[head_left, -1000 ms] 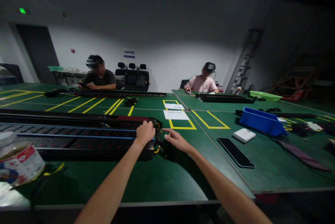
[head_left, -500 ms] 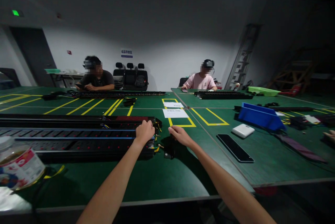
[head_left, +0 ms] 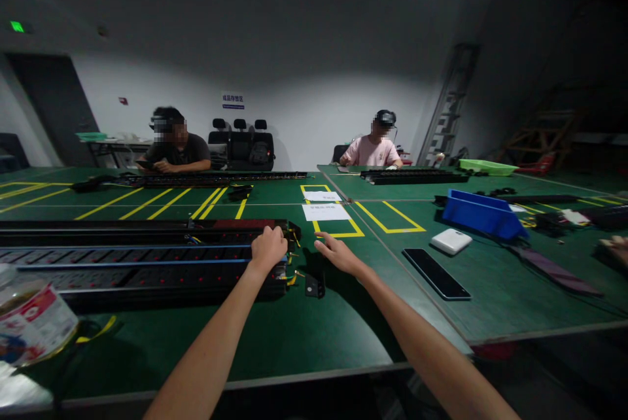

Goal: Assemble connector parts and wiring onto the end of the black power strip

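My left hand (head_left: 269, 250) is closed, knuckles up, over the right end of the long black strips dotted with red (head_left: 161, 272). Its fingertips are hidden, so whatever it grips does not show. Yellow and green wires (head_left: 291, 280) stick out of the strip ends beside it. To the right, my right hand (head_left: 338, 255) hovers over the green table, thumb and forefinger apart and nothing visible between them. Between my forearms lies a small black end piece (head_left: 314, 285), close to the wires.
A clear jar with a printed label (head_left: 36, 325) stands at the left. A dark phone (head_left: 436, 274), a white case (head_left: 451, 241) and a blue bin (head_left: 483, 214) lie to the right. Paper sheets (head_left: 326, 212) sit ahead. Two people (head_left: 375, 150) sit across the table (head_left: 275, 348).
My right hand's forefinger has lifted and opened away from the thumb. The left hand stays at the strip ends. The whole view has shifted slightly.
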`<state>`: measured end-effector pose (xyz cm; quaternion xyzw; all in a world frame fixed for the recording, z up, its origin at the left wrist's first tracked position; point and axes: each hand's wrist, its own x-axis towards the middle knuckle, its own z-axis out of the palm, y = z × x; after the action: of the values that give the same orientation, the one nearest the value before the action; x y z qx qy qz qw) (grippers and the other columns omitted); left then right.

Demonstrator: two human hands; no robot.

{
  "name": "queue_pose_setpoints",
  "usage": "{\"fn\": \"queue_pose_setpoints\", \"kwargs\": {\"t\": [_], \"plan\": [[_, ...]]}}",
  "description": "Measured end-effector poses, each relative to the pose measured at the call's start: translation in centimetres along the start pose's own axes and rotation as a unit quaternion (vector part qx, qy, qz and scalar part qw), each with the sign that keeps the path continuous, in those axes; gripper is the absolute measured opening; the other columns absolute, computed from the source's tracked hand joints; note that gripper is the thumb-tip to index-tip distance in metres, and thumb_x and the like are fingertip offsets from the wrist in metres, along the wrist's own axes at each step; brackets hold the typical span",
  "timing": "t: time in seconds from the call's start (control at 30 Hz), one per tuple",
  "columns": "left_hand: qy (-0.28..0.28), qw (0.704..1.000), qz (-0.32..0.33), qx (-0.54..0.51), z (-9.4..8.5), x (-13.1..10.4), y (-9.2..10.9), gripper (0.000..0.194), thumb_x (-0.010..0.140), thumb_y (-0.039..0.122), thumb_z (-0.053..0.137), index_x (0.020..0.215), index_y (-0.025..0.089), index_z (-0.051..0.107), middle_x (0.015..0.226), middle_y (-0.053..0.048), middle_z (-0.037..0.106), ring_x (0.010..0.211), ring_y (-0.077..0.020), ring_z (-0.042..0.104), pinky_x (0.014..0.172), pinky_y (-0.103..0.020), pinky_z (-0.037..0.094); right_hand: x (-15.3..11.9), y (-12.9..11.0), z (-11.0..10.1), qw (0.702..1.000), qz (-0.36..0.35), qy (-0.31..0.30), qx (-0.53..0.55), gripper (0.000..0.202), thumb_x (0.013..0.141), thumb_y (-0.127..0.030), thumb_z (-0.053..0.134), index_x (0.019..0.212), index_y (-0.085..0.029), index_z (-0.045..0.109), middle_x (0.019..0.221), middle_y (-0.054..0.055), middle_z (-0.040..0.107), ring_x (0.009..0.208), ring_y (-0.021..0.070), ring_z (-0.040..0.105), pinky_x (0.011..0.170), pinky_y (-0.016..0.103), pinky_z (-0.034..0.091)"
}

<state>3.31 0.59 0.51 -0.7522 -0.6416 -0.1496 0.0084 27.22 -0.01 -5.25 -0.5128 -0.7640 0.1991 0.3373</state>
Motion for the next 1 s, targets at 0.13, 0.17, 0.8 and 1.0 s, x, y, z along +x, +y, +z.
{"fn": "queue_pose_setpoints", "kwargs": {"t": [0.13, 0.17, 0.8, 1.0], "plan": [[0.0, 1.0, 0.0, -0.001, -0.1, -0.1, 0.1, 0.029, 0.092, 0.03, 0.041, 0.107, 0.021, 0.064, 0.109, -0.013, 0.063, 0.097, -0.0308, 0.069, 0.081, -0.041, 0.053, 0.0, -0.5, 0.3, 1.0, -0.014, -0.018, -0.016, 0.051, 0.1, -0.057, 0.042, 0.127, -0.018, 0.06, 0.081, 0.004, 0.067, 0.072, 0.0189, 0.061, 0.067, 0.027, 0.04], [0.0, 1.0, 0.001, -0.001, -0.2, -0.1, 0.1, 0.029, 0.092, 0.03, 0.041, 0.106, 0.021, 0.064, 0.108, -0.013, 0.063, 0.096, -0.0309, 0.069, 0.081, -0.042, 0.053, 0.0, -0.6, 0.3, 0.999, -0.019, -0.02, -0.016, 0.048, 0.101, -0.056, 0.04, 0.119, -0.018, 0.063, 0.081, 0.004, 0.068, 0.073, 0.0188, 0.062, 0.067, 0.027, 0.04], [-0.006, 1.0, 0.005, -0.007, 0.1, 0.1, -0.1, 0.03, 0.094, 0.03, 0.039, 0.109, 0.021, 0.064, 0.11, -0.013, 0.062, 0.096, -0.0288, 0.069, 0.082, -0.041, 0.053, -1.2, -3.3, -0.9, 0.978, -0.07, -0.196, 0.004, 0.02, 0.08, -0.034, 0.073, 0.09, -0.017, 0.071, 0.083, 0.001, 0.07, 0.072, 0.0151, 0.061, 0.063, 0.023, 0.041], [-0.008, 1.0, 0.002, 0.0, 0.3, 0.3, -0.2, 0.031, 0.094, 0.029, 0.04, 0.11, 0.021, 0.065, 0.111, -0.013, 0.061, 0.097, -0.0285, 0.068, 0.083, -0.04, 0.053, -1.1, -2.1, -2.4, 0.989, -0.068, -0.106, -0.078, 0.019, 0.075, -0.021, 0.074, 0.094, -0.019, 0.073, 0.098, 0.004, 0.068, 0.083, 0.0174, 0.062, 0.073, 0.025, 0.045]]}}
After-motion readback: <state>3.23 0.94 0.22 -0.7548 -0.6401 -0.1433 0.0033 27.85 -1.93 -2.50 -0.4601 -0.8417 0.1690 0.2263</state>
